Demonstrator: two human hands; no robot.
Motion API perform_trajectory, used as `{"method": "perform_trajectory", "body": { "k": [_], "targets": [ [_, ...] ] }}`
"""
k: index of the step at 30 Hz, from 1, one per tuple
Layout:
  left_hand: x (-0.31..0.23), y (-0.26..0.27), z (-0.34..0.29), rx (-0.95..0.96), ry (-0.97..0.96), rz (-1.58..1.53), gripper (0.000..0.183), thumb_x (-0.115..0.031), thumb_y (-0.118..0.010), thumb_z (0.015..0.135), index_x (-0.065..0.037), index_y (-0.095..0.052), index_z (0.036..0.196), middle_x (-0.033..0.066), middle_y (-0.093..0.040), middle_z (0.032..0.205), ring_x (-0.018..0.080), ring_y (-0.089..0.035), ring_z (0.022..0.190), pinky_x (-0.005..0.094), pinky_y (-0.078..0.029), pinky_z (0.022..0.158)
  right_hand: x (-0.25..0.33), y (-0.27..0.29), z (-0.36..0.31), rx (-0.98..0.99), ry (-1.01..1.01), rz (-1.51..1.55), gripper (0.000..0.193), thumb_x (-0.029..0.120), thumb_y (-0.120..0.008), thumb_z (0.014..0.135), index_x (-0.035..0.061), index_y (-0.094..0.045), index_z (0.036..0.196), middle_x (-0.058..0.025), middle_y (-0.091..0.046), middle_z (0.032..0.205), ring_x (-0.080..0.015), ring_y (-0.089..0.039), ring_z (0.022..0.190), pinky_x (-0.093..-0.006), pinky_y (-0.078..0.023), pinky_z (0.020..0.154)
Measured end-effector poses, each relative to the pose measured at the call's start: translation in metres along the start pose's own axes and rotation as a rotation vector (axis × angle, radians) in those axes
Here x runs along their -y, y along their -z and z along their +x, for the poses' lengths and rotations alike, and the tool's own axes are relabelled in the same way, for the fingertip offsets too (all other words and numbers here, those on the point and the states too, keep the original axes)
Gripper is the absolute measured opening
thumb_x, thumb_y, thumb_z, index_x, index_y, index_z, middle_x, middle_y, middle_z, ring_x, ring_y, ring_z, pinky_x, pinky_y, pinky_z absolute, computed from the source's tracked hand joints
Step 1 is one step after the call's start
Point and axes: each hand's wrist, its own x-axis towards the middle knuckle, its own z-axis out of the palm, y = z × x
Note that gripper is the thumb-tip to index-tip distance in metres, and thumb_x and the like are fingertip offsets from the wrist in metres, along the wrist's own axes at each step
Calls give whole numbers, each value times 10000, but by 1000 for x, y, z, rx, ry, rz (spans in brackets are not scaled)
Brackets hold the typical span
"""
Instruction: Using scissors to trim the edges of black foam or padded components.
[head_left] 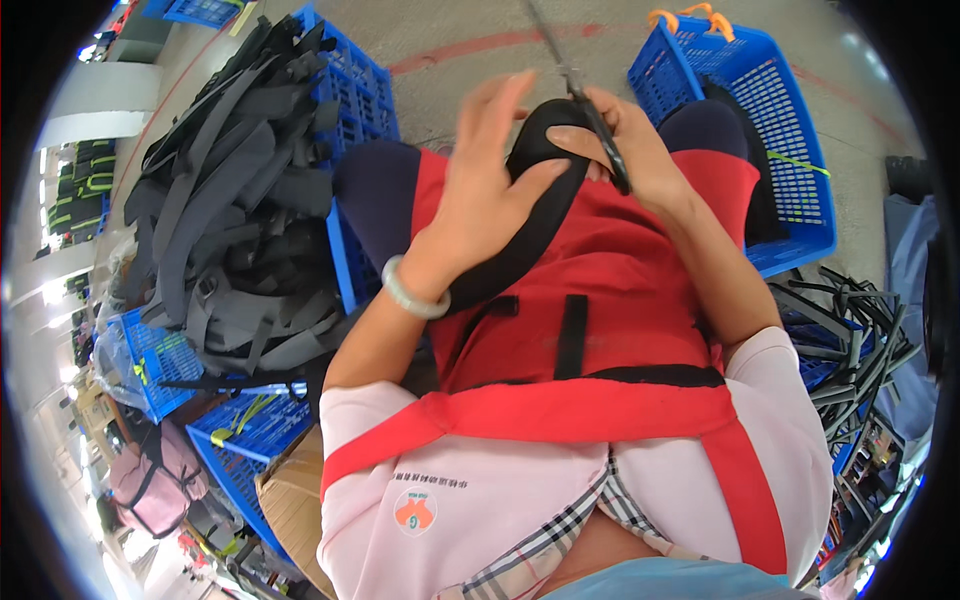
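A black padded strap curves across my lap, its rounded end raised between my hands. My right hand is closed around the dark handle of a long, thin metal tool, whose shaft points up and away; its exact kind does not show. The right thumb also presses on the strap's end. My left hand, a pale bangle on its wrist, has its fingers stretched and blurred by motion. Its thumb lies against the strap. Beneath both hands spreads a red apron.
At the left, dark grey and black strap pieces are heaped against a blue crate. Another blue crate with black pieces stands at the right. Thin dark strips lie by my right elbow, and a cardboard box sits lower left.
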Motion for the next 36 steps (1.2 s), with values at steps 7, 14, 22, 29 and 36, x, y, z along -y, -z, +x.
{"method": "perform_trajectory", "body": {
  "k": [7, 14, 22, 29, 36],
  "targets": [
    [-13, 23, -61, 392, 288, -466, 46, 1, -631, 865, 15, -661, 898, 64, -644, 860, 130, -594, 758, 262, -483, 685, -19, 48, -12, -158, 221, 379, 212, 269, -653, 877, 69, -584, 857, 17, -549, 658, -49, -478, 511, -188, -343, 456],
    [91, 32, -57, -513, 576, -1039, 230, -143, -632, 906, -55, -577, 1112, 41, -630, 1039, 160, -590, 939, 289, -456, 871, -20, 47, -20, -102, 282, 412, 129, 183, -614, 905, 62, -574, 926, -19, -588, 762, -107, -533, 609, -248, -437, 579],
    [69, 3, -30, -346, 462, -1401, 223, -44, -579, 913, -70, -600, 1134, 60, -621, 1181, 205, -565, 1133, 372, -415, 1039, -32, 42, -33, -142, 136, 345, 146, 163, -637, 892, 53, -570, 961, -47, -631, 787, -122, -582, 666, -250, -462, 626],
    [76, 12, -21, -279, 376, -1287, 207, 13, -584, 889, -70, -632, 1073, 60, -645, 1115, 199, -581, 1102, 370, -410, 1039, -40, 41, -42, -121, 82, 383, 195, 125, -672, 856, 50, -530, 967, -110, -666, 810, -146, -603, 701, -266, -464, 656],
    [73, 19, -15, -287, 334, -1245, 220, 20, -585, 884, -81, -650, 1068, 38, -658, 1094, 164, -591, 1074, 338, -406, 1024, -46, 41, -38, -95, -5, 419, 197, 158, -661, 863, 32, -581, 992, -108, -674, 826, -140, -626, 726, -248, -457, 629]
  ]
}}
